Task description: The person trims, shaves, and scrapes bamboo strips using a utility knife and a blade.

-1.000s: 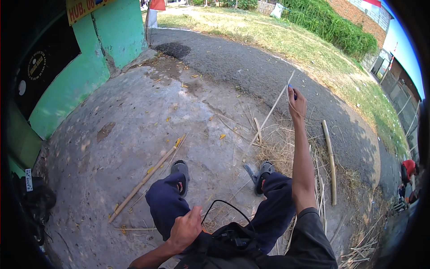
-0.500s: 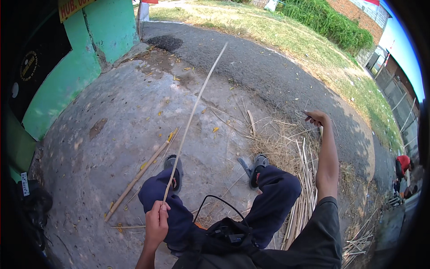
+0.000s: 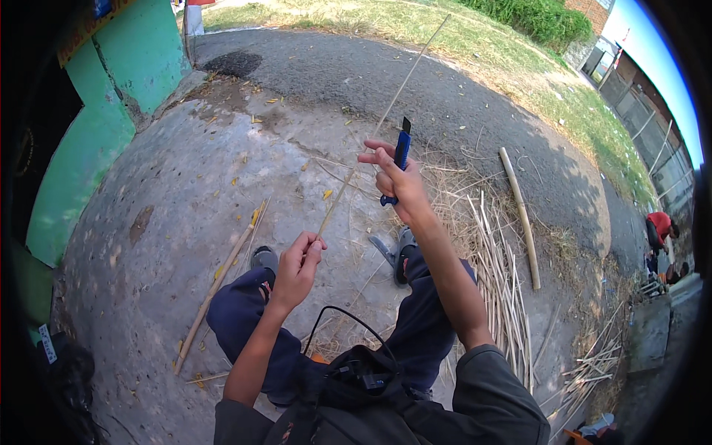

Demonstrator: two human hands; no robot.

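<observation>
Looking down past the knees, I noted the person seated on the concrete ground (image 3: 170, 222), both forearms raised in front. Left hand (image 3: 297, 263) was pressed together in a pinch, thumb and fingertips closed on the near end of a long thin bamboo sliver (image 3: 371, 137). Right hand (image 3: 393, 182) was wrapped shut around a blue-handled utility knife (image 3: 400, 156), blade end pointing up and away, with the forefinger stretched out toward the sliver.

Key relation: the sliver's long axis ran from the left pinch, low and near the body, up and away to the right, its far tip reaching over the asphalt road (image 3: 415, 81). It passed just beside the right hand, on that hand's left side; I could not tell whether the outstretched finger touched it. The knife stood close to the sliver's line, nearly parallel with it, only slightly apart. So the left hand held the near end, and the right hand was the nearer one to the middle stretch of the sliver.

Around them: sandalled feet (image 3: 404, 248) on the ground below the hands; a pile of split strips (image 3: 504, 289) lying to the right of the right leg; a thicker bamboo pole (image 3: 519, 215) beyond that pile; a longer yellowish stick (image 3: 215, 289) on the concrete to the left; a green wall (image 3: 111, 111) at far left. Another person in red (image 3: 658, 226) was bent over, well apart, at the right rim.
</observation>
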